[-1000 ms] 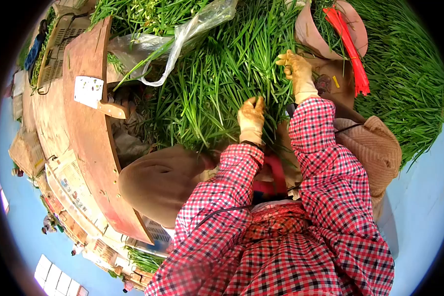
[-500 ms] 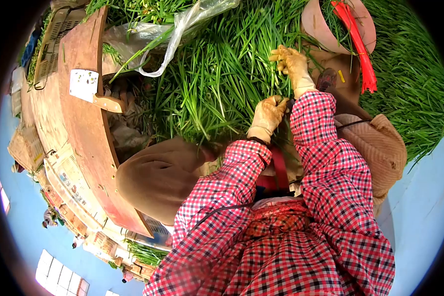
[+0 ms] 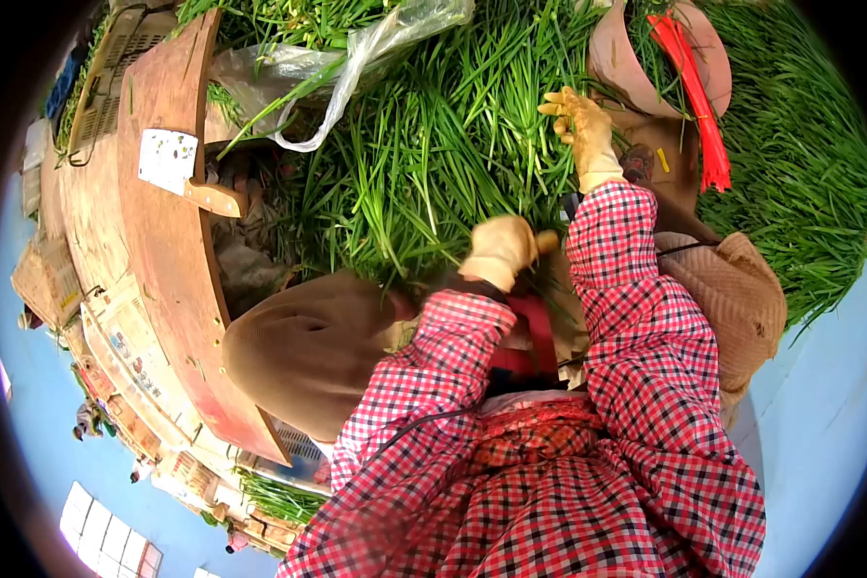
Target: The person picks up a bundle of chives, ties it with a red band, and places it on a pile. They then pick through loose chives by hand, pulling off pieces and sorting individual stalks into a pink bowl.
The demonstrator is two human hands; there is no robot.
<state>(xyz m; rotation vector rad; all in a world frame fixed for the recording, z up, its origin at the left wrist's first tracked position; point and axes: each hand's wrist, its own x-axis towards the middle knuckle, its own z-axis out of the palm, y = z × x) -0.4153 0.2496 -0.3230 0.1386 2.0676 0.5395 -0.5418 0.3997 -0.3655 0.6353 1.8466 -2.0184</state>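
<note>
My right hand (image 3: 582,127), in a stained pale yellow glove, is over a heap of long green chives (image 3: 443,144). Its fingers are apart and point left, with nothing seen in them. Lower and to the left, my left hand (image 3: 499,249) is curled like a fist in the same kind of glove, its thumb side toward the right. It is slightly blurred, and whatever it may hold is hidden. A small dark thing (image 3: 570,204) shows at my right cuff.
A cleaver (image 3: 169,162) with a wooden handle lies on a wooden board (image 3: 159,241) at the left. Clear plastic (image 3: 342,82) rests across the chives. Red ties (image 3: 692,101) hang over a pink tub (image 3: 615,48). More chives (image 3: 790,144) fill the right side.
My left hand has moved away from my right cuff, down and to the left. My right hand has shifted slightly right, with its fingers still apart.
</note>
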